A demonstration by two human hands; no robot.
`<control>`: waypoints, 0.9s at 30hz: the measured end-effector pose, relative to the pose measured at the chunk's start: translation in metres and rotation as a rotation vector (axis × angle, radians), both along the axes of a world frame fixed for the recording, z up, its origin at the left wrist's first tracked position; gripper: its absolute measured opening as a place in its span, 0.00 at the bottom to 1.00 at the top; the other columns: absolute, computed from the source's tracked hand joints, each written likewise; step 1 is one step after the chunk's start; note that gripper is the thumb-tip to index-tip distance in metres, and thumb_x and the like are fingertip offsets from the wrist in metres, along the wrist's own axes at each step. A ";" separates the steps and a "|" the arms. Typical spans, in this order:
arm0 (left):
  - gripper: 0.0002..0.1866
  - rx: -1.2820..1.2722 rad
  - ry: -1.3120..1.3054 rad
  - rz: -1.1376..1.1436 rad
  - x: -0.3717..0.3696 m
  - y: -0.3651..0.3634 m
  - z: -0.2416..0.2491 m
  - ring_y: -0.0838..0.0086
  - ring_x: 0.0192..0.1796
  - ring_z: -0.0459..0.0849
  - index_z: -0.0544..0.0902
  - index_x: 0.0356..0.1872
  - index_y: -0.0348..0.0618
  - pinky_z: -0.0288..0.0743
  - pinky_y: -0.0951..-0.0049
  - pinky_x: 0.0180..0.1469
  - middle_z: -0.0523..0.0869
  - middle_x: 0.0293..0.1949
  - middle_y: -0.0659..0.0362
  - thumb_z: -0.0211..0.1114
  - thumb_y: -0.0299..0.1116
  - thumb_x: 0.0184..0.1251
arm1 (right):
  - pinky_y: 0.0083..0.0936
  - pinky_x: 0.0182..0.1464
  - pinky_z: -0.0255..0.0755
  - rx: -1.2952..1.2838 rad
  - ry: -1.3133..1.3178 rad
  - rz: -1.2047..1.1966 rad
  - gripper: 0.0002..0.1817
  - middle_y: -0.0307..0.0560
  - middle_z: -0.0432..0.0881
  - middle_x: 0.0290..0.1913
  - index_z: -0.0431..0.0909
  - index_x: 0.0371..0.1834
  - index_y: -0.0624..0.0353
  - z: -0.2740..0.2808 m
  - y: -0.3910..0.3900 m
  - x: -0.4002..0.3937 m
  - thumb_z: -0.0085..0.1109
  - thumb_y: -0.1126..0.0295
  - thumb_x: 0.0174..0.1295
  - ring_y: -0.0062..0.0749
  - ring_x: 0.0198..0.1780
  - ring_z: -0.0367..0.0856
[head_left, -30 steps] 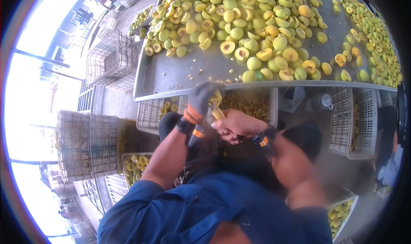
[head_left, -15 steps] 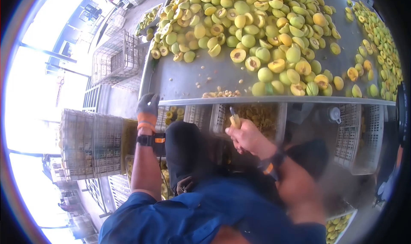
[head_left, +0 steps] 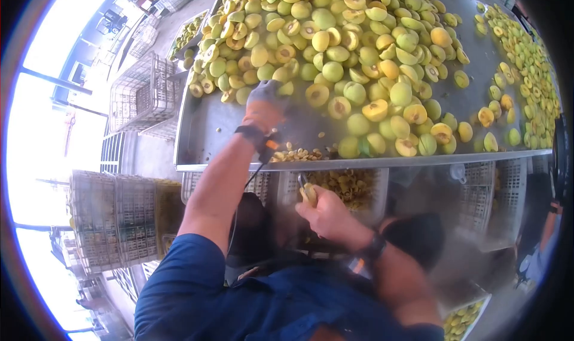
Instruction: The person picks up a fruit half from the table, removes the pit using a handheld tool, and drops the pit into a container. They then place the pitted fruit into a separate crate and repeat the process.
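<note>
My left hand, in a grey and orange glove, reaches over the metal table to the near edge of a heap of halved yellow-green peaches. Its fingertips are at the fruit, blurred and partly hidden, so their grip does not show. Below the table's front edge, my right hand is bare and closed around a small hand tool with a pale yellow handle and a short metal tip. A small pile of peach pits lies along the table's front rim.
Beneath the table edge stands a crate holding brownish scraps. More white crates are at the right, and a tall crate stack is at the left. A second band of fruit runs along the far right. Another person's arm shows there.
My left hand has moved from the table's left front corner forward and right to the peaches. My right hand, still holding the tool, has shifted slightly left and down. The view has also shifted.
</note>
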State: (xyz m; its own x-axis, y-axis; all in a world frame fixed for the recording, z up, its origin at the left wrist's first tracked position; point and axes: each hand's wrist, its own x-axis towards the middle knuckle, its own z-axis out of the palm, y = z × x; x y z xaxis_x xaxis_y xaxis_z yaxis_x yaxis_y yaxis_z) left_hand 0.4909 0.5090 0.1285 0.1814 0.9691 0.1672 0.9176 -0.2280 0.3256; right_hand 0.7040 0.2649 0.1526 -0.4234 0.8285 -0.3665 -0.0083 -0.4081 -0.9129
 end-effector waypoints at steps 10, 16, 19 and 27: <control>0.24 0.356 -0.228 -0.481 0.014 -0.163 0.060 0.48 0.56 0.88 0.89 0.54 0.50 0.87 0.55 0.55 0.85 0.63 0.48 0.73 0.21 0.53 | 0.26 0.17 0.66 -0.034 0.239 -0.093 0.12 0.38 0.75 0.19 0.77 0.37 0.63 0.028 0.012 0.026 0.59 0.67 0.78 0.23 0.14 0.73; 0.26 0.494 0.002 -0.613 0.026 -0.191 0.075 0.51 0.54 0.88 0.88 0.54 0.48 0.88 0.55 0.53 0.85 0.58 0.49 0.71 0.21 0.49 | 0.28 0.16 0.64 -0.089 0.215 -0.046 0.12 0.38 0.73 0.20 0.76 0.34 0.61 0.036 0.001 0.025 0.57 0.68 0.77 0.23 0.14 0.71; 0.26 0.471 -0.014 -0.660 0.026 -0.192 0.079 0.50 0.55 0.88 0.88 0.55 0.47 0.88 0.55 0.53 0.85 0.59 0.49 0.71 0.20 0.50 | 0.30 0.18 0.64 -0.196 0.260 -0.043 0.12 0.37 0.70 0.19 0.72 0.31 0.57 0.038 -0.002 0.022 0.57 0.68 0.76 0.23 0.15 0.69; 0.30 -0.045 -0.708 -0.349 0.023 -0.206 0.058 0.68 0.56 0.88 0.82 0.69 0.42 0.85 0.68 0.50 0.85 0.66 0.51 0.75 0.26 0.63 | 0.30 0.18 0.65 -0.302 0.347 0.030 0.11 0.35 0.69 0.21 0.70 0.30 0.55 0.030 0.002 0.026 0.57 0.70 0.73 0.23 0.15 0.68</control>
State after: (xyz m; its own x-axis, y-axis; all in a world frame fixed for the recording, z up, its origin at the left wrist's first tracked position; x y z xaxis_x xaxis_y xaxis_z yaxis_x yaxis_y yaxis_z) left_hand 0.5141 0.3033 0.1868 0.3417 0.8843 0.3181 0.3667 -0.4371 0.8212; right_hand 0.7304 0.2672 0.1824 -0.5858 0.6918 -0.4223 -0.2763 -0.6603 -0.6984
